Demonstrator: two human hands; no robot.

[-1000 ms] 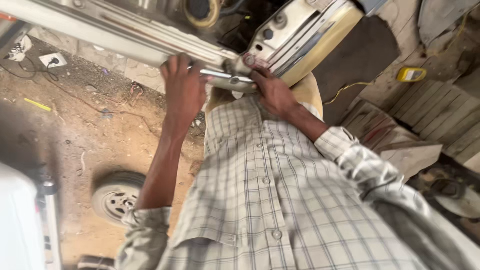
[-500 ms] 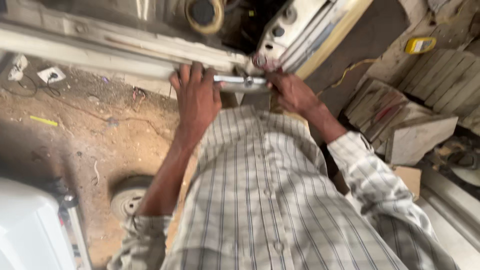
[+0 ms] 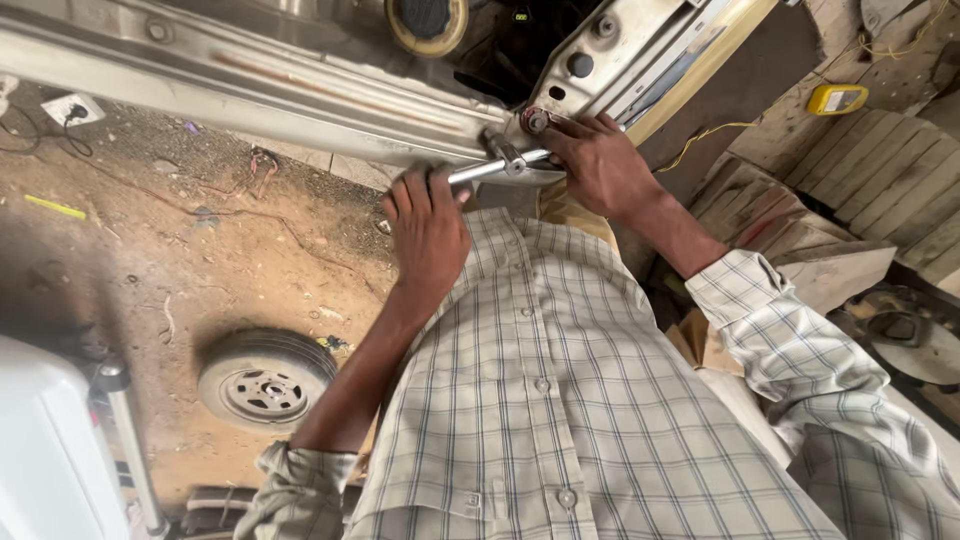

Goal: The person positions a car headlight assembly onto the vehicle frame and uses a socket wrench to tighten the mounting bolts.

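Now your left hand (image 3: 428, 225) has slid out along the metal wrench handle (image 3: 478, 170) to its free end and is wrapped shut around it, where half a second ago it gripped close in under the vehicle frame (image 3: 250, 85). That gives you a longer lever on the fastener. Your right hand (image 3: 598, 165) has stayed at the head end, fingers curled over the tool where it meets the bolt with the red washer (image 3: 535, 121) (whether it grips or only steadies there, you cannot tell). The handle lies nearly level, just beneath the frame's lower edge and right above your checked shirt (image 3: 570, 400).

Around you: a small wheel (image 3: 265, 380) lies flat on the dirt floor at your left, well apart, a yellow device (image 3: 836, 98) sits on the wooden planks (image 3: 850, 170) at your right, and loose wires trail over the ground. The frame overhead crowds the handle, and your own chest sits close below it.
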